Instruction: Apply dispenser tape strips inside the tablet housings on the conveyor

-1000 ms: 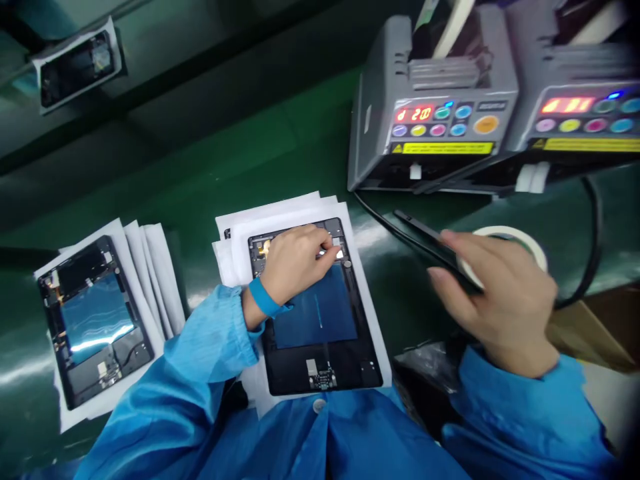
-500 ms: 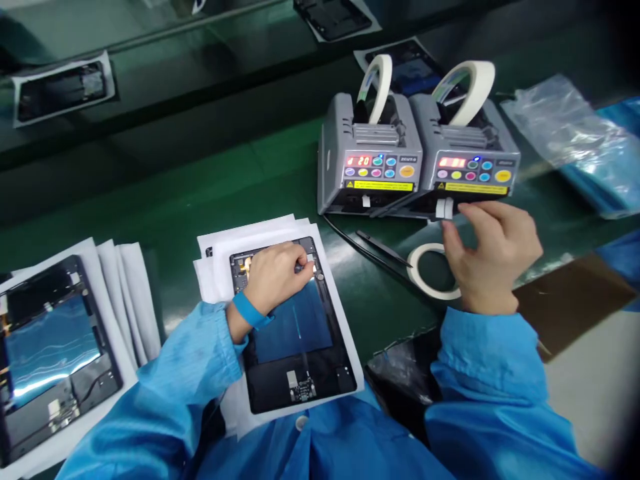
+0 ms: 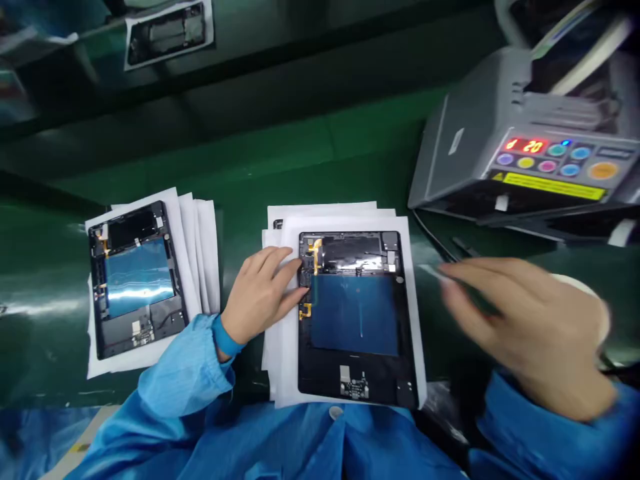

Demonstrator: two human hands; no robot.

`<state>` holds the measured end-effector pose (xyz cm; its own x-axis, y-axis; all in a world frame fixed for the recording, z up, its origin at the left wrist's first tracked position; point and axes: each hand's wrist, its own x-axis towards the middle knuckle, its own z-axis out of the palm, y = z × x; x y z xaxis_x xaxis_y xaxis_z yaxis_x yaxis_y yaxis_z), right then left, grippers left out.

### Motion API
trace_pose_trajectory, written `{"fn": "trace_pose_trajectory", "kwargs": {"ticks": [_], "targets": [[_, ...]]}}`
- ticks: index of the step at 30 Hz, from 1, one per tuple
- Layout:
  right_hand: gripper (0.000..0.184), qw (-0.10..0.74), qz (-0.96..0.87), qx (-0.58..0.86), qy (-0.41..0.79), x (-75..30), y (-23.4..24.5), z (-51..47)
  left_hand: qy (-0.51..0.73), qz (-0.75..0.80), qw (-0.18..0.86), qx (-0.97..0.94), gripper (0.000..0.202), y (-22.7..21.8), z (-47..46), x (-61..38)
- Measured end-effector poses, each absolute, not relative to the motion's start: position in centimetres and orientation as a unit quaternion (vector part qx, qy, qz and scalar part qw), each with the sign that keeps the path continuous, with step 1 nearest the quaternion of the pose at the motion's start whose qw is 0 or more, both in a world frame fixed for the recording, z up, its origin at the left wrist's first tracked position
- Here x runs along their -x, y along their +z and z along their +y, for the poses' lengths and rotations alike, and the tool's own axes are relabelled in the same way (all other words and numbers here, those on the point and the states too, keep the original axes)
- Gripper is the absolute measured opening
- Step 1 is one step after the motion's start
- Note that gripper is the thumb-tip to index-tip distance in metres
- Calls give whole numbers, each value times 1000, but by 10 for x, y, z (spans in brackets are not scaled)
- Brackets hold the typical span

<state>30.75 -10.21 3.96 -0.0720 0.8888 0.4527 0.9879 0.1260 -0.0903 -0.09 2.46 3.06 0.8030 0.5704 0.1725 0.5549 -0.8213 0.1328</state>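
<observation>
An opened tablet (image 3: 355, 313) lies on white paper sheets in front of me, its blue battery panel, flex cables and circuit parts exposed. My left hand (image 3: 263, 290) is at the tablet's left edge, fingers apart, with thumb and fingertips touching its rim. To the right of the tablet, my right hand (image 3: 530, 327) is blurred by motion. Between its thumb and forefinger is a small strip of white tape (image 3: 431, 270), held clear of the tablet. A roll of tape (image 3: 593, 303) lies partly hidden behind that hand.
Another opened tablet (image 3: 140, 273) rests on stacked papers at the left. A grey tape dispenser (image 3: 465, 147) stands at the back right, a tape piece (image 3: 502, 203) at its outlet; a second is cut off beside it. Another device (image 3: 167, 33) lies at the back.
My right hand has come away from the right dispenser with a tape strip. My left hand has moved from the tablet's top to its left edge. The view has shifted left.
</observation>
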Motion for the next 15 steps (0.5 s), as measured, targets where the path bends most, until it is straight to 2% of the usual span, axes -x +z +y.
{"fn": "trace_pose_trajectory", "kwargs": {"ticks": [2,5,15], "targets": [[13,206,-776,588,-100,-269,45,-63,99,288,61,-950,48,22,30,0],[13,186,-794,570,-96,-229,41,-18,96,284,89,-950,57,13,29,-2],[15,169,-789,581,-107,-216,13,-1,83,324,141,-932,55,8,17,-1]]}}
